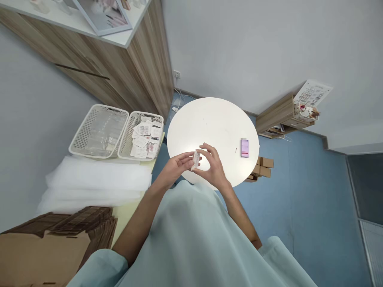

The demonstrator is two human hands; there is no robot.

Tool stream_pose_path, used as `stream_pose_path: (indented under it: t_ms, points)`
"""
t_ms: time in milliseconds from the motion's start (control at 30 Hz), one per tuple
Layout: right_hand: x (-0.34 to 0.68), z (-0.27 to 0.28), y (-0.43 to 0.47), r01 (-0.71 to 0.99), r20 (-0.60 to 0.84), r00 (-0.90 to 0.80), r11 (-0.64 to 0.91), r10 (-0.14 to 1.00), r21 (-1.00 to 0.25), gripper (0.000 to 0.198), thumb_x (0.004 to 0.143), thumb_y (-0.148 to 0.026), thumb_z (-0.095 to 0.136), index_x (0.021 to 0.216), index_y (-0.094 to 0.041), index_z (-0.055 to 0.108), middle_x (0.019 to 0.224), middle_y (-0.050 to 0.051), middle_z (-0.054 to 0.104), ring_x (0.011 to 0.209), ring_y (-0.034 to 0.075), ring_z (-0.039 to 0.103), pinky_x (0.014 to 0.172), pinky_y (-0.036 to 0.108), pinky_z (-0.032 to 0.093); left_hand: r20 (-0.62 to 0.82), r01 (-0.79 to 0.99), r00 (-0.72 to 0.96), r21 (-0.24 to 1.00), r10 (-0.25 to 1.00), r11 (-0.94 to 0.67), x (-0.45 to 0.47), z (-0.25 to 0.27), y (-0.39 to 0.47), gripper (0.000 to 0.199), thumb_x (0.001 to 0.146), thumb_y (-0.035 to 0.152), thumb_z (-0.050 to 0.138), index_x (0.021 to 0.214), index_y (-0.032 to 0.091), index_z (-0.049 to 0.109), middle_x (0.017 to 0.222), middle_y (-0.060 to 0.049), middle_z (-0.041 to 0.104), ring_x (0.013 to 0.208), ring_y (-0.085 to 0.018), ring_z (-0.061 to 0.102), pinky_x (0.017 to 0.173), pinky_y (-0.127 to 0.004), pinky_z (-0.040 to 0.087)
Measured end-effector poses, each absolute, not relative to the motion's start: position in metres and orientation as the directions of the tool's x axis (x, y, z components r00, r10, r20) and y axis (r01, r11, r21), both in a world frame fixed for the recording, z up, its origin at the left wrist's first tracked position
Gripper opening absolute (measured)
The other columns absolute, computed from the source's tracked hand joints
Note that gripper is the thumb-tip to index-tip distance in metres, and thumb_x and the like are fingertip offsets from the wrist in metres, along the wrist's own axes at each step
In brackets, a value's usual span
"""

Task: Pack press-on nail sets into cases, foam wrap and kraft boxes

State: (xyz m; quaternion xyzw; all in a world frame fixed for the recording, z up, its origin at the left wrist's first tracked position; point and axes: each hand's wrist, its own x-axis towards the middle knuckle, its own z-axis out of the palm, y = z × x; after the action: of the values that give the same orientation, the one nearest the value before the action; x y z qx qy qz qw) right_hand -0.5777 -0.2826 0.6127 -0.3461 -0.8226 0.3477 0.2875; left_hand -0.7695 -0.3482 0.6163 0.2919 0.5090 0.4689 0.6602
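Note:
A small white card with printed lines [195, 160] is held up over the near edge of the round white table [209, 119]. My left hand [180, 164] is closed on its left side, fingers pointing right. On the other side, my right hand [213, 164] pinches the card at its top and bottom between finger and thumb. The print is too small to read. A pink-purple packet [244, 148], partly blurred, lies on the table to the right of my hands.
Left are a white basket of printed cards [140, 156], another basket with clear plastic items [89, 150], white foam sheets [98, 175] and flattened cardboard boxes [44, 255]. A wooden cabinet [149, 59] stands behind. Small brown boxes [265, 167] sit right of the table.

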Motion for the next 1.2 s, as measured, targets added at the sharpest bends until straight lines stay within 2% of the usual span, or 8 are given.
stream_pose_path:
  t_ms: [167, 267, 467, 667, 800, 900, 1033, 1200]
  points:
    - [-0.571, 0.616, -0.278, 0.281, 0.172, -0.620, 0.421, 0.766, -0.863, 0.071, 0.085, -0.049, 0.092, 0.149, -0.034, 0.063, 0.160, 0.011, 0.055, 0.152, 0.032, 0.049, 0.124, 0.053, 0.046, -0.355, -0.167, -0.130, 0.928, 0.926, 0.333, -0.766, 0.618, -0.348, 0.086, 0.075, 0.062, 0.093, 0.146, 0.021, 0.067, 0.138, -0.018, 0.076, 0.124, -0.037, 0.074, 0.106, -0.053, 0.062]
    - [-0.566, 0.620, -0.272, 0.239, 0.054, -0.559, 0.223, 0.828, -0.945, 0.058, 0.088, -0.059, 0.086, 0.136, -0.029, 0.073, 0.138, 0.010, 0.070, 0.129, 0.028, 0.066, 0.107, 0.045, 0.058, -0.168, 0.072, -0.185, 0.980, 0.968, 0.184, -0.770, 0.612, -0.349, 0.094, 0.075, 0.060, 0.093, 0.155, 0.023, 0.059, 0.142, -0.014, 0.074, 0.123, -0.034, 0.075, 0.109, -0.053, 0.062]
    - [-0.566, 0.618, -0.262, 0.267, -0.274, -0.428, -0.169, 0.861, -0.949, 0.034, 0.089, -0.055, 0.078, 0.089, -0.021, 0.079, 0.090, 0.004, 0.077, 0.082, 0.019, 0.068, 0.074, 0.032, 0.055, 0.191, 0.511, 0.003, 0.844, 0.982, -0.166, -0.778, 0.599, -0.353, 0.081, 0.094, 0.049, 0.080, 0.164, 0.027, 0.048, 0.143, -0.011, 0.074, 0.132, -0.030, 0.069, 0.112, -0.051, 0.059]
    - [-0.568, 0.610, -0.258, 0.282, -0.402, -0.428, -0.303, 0.810, -0.910, 0.016, 0.076, -0.035, 0.072, 0.076, -0.020, 0.076, 0.075, 0.001, 0.071, 0.072, 0.016, 0.062, 0.067, 0.028, 0.049, 0.221, 0.639, 0.159, 0.720, 0.962, -0.271, -0.774, 0.585, -0.360, 0.071, 0.103, 0.038, 0.070, 0.167, 0.026, 0.042, 0.145, -0.012, 0.072, 0.136, -0.031, 0.065, 0.111, -0.050, 0.059]
    - [-0.567, 0.598, -0.261, 0.288, -0.445, -0.372, -0.355, 0.815, -0.889, 0.016, 0.073, -0.035, 0.071, 0.075, -0.020, 0.075, 0.073, 0.000, 0.069, 0.069, 0.014, 0.058, 0.061, 0.026, 0.044, 0.140, 0.566, 0.079, 0.809, 0.987, -0.160, -0.772, 0.579, -0.365, 0.071, 0.100, 0.040, 0.073, 0.164, 0.027, 0.047, 0.156, -0.012, 0.065, 0.147, -0.033, 0.057, 0.123, -0.052, 0.049]
    - [-0.569, 0.587, -0.267, 0.205, -0.461, -0.280, -0.416, 0.842, -0.886, 0.018, 0.075, -0.038, 0.072, 0.078, -0.021, 0.075, 0.076, 0.001, 0.068, 0.067, 0.013, 0.054, 0.055, 0.025, 0.037, -0.080, 0.335, -0.142, 0.934, 0.987, 0.124, -0.774, 0.570, -0.366, 0.091, 0.088, 0.048, 0.086, 0.166, 0.027, 0.045, 0.164, -0.014, 0.056, 0.147, -0.035, 0.058, 0.121, -0.052, 0.051]
    - [-0.577, 0.574, -0.281, 0.047, -0.450, -0.195, -0.450, 0.871, -0.892, 0.023, 0.080, -0.044, 0.073, 0.080, -0.021, 0.074, 0.083, 0.002, 0.068, 0.067, 0.012, 0.052, 0.053, 0.025, 0.034, -0.451, -0.167, -0.225, 0.891, 0.863, 0.422, -0.774, 0.556, -0.362, 0.099, 0.076, 0.055, 0.093, 0.159, 0.019, 0.052, 0.131, -0.017, 0.077, 0.119, -0.034, 0.075, 0.106, -0.050, 0.060]
    - [-0.591, 0.560, -0.301, 0.041, -0.469, -0.168, -0.470, 0.867, -0.882, 0.028, 0.084, -0.049, 0.073, 0.082, -0.022, 0.072, 0.086, 0.003, 0.069, 0.068, 0.013, 0.054, 0.054, 0.026, 0.038, -0.525, -0.403, -0.316, 0.829, 0.791, 0.389, -0.775, 0.550, -0.358, 0.088, 0.071, 0.057, 0.095, 0.142, 0.014, 0.066, 0.101, -0.009, 0.081, 0.096, -0.025, 0.077, 0.100, -0.046, 0.061]
